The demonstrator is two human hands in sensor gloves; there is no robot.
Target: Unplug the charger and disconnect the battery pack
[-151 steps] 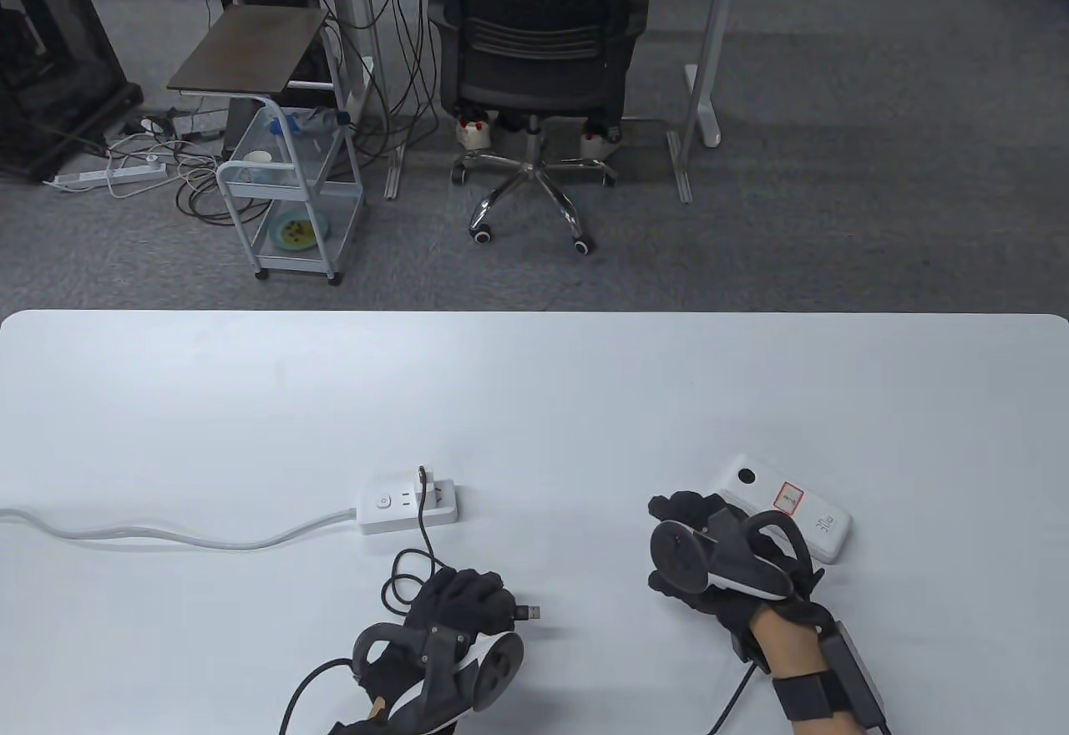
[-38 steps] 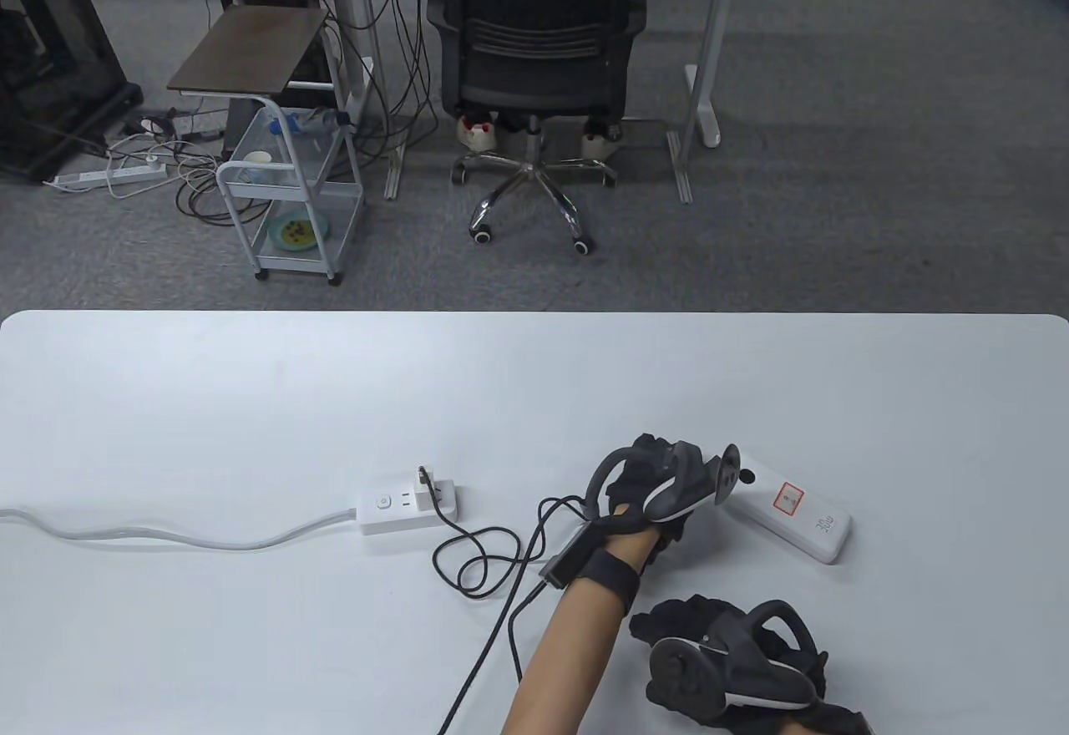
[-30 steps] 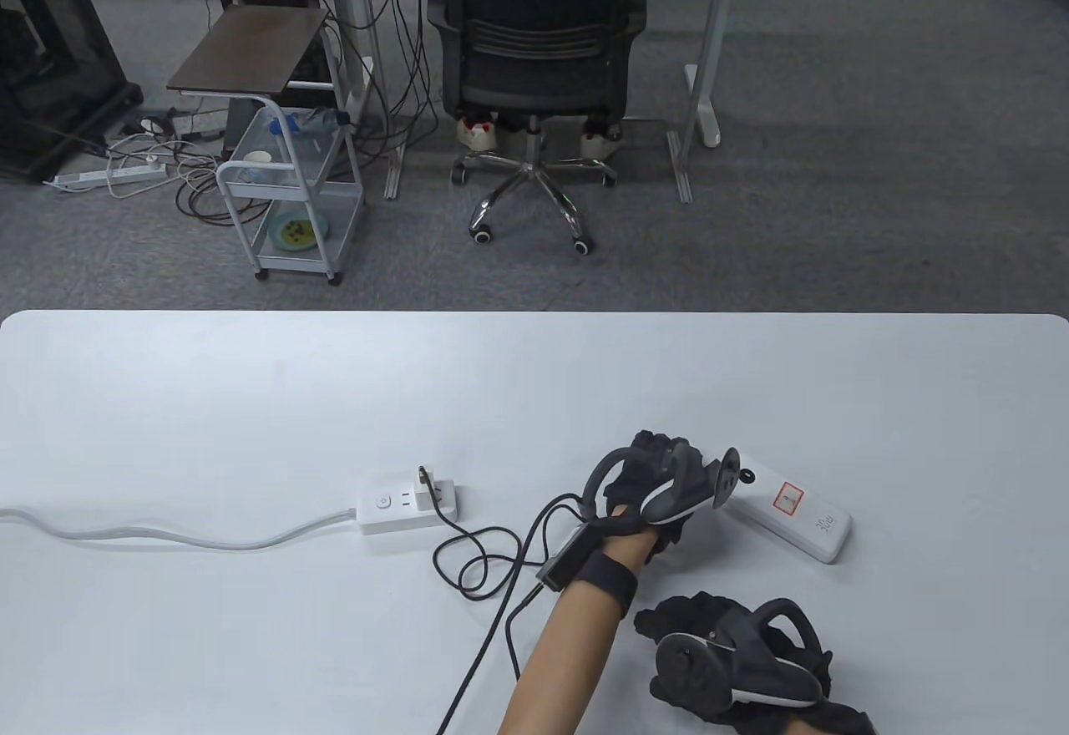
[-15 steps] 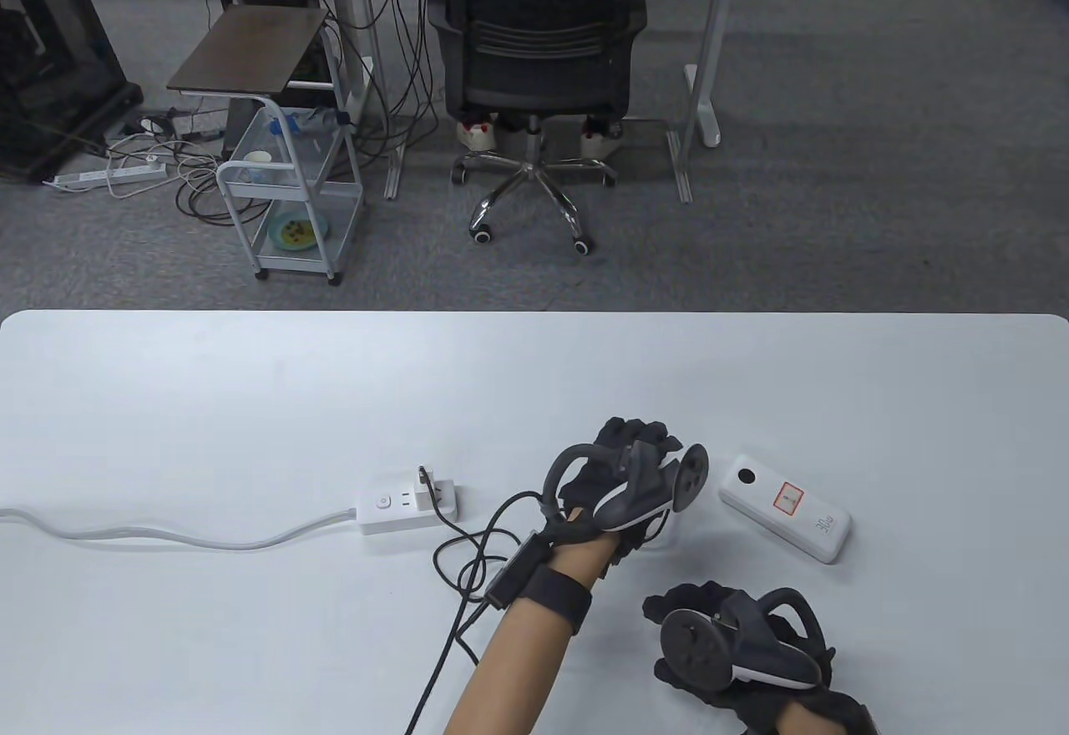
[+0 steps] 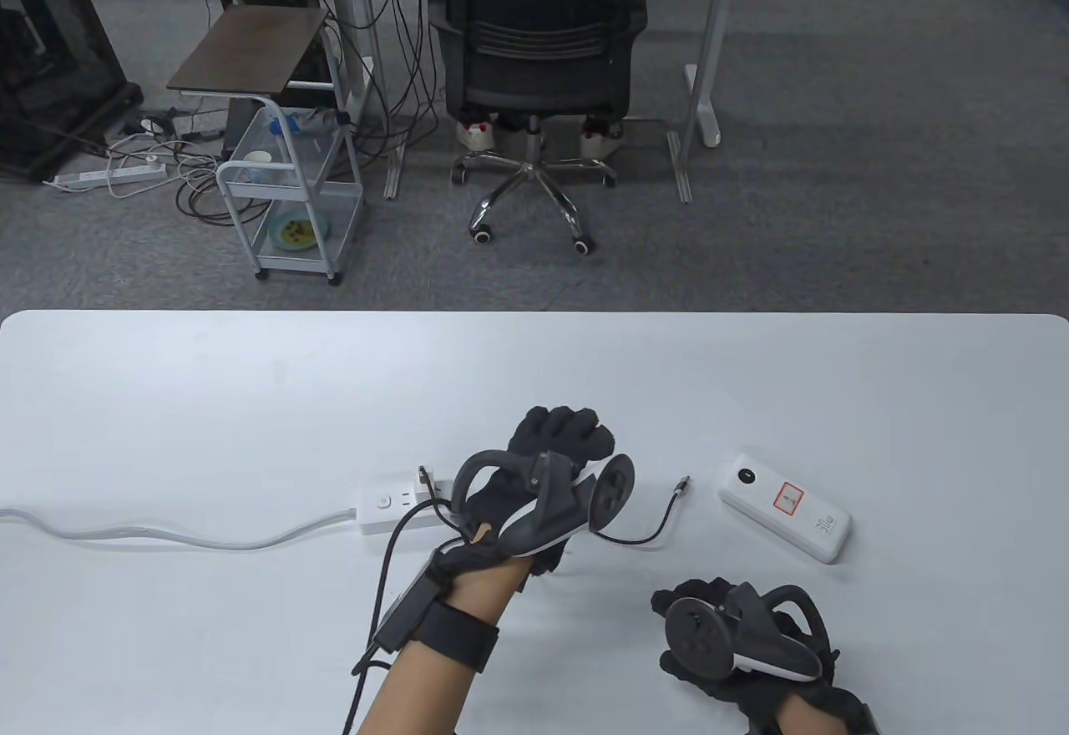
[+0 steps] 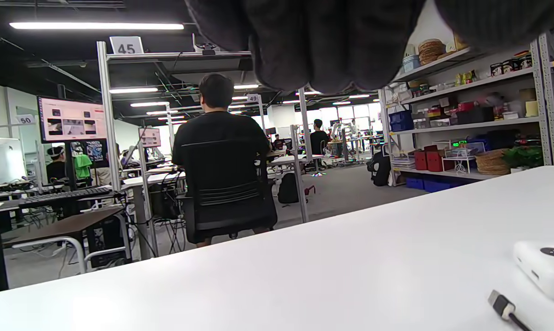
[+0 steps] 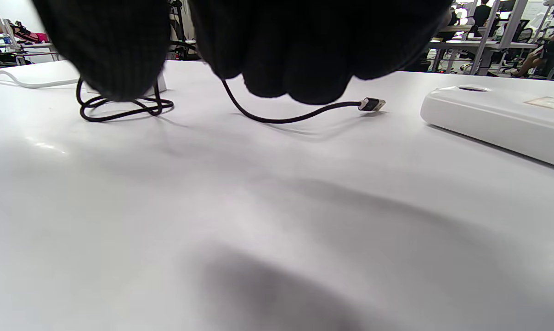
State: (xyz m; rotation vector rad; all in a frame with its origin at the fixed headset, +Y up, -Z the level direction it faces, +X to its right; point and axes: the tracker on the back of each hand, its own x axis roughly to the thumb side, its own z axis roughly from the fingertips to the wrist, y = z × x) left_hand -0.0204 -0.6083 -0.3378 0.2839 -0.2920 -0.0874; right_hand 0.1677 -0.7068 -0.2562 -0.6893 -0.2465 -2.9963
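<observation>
The battery pack is lying on the worktop with the cable already out of it — the free plug is sitting just beside its end, not touching. The left hand is hovering between pack and power strip; whether its curled fingers are holding the cable cannot be told. The right hand is resting near the front edge, fingers curled, holding nothing. The cable's other end is apparently sitting in the strip — tugging the cord rather than the plug could drag the strip or strain the connector.
</observation>
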